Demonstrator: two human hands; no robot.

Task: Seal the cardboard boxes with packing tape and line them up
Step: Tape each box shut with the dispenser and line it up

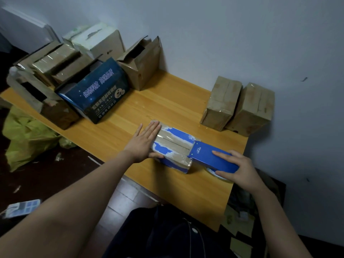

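Note:
A small blue and brown box (175, 146) lies on the wooden table (167, 101) near its front edge, with shiny tape across its top. My left hand (143, 142) lies flat on the box's left end, fingers straight. My right hand (234, 166) grips a blue tape dispenser (210, 155), whose front end meets the right side of the box. The tape roll (216, 173) shows beneath the dispenser. Two taped brown boxes (221, 103) (251, 108) stand side by side at the table's far right, against the wall.
Several boxes crowd the table's left end: a dark blue printed box (96, 92), an open brown carton (141, 62), a white-topped box (98, 41) and stacked brown ones (55, 60). A yellow-green bag (28, 136) lies on the floor at left. The wall stands behind the table.

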